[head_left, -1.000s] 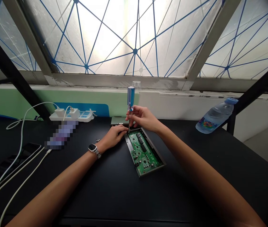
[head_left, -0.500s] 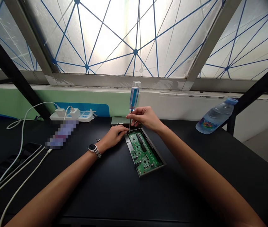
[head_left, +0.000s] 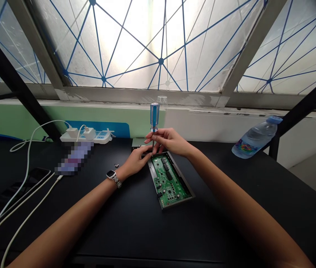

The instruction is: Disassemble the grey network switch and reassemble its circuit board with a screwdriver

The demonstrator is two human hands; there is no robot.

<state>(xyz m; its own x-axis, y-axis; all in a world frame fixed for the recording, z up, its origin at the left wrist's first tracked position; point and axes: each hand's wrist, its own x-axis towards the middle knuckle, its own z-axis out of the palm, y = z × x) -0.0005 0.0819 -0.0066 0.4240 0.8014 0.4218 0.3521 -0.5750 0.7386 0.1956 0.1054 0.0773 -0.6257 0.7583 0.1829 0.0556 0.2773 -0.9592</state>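
A screwdriver [head_left: 154, 118] with a clear and blue handle stands upright over the far left corner of a green circuit board [head_left: 171, 182]. My right hand [head_left: 174, 142] is closed around its shaft just below the handle. My left hand [head_left: 134, 160] lies at the same corner, its fingertips pressed together by the screwdriver's tip; whatever they pinch is hidden. The board sits in a shallow metal tray [head_left: 154, 175], slanted on the black desk. Behind my hands, a flat grey-green piece [head_left: 138, 142] is partly covered.
Small metal bits [head_left: 116, 165] lie left of my left hand. A white power strip [head_left: 102, 137] with plugs and cables [head_left: 28, 163] occupies the left, beside a blurred-out item [head_left: 74, 158] and a dark phone [head_left: 36, 175]. A water bottle [head_left: 255, 137] leans at the right.
The screwdriver has swung from a slight rightward tilt to upright, its handle moving left and a little lower. My right fingers have shifted slightly left, and both hands are closer together at the corner.
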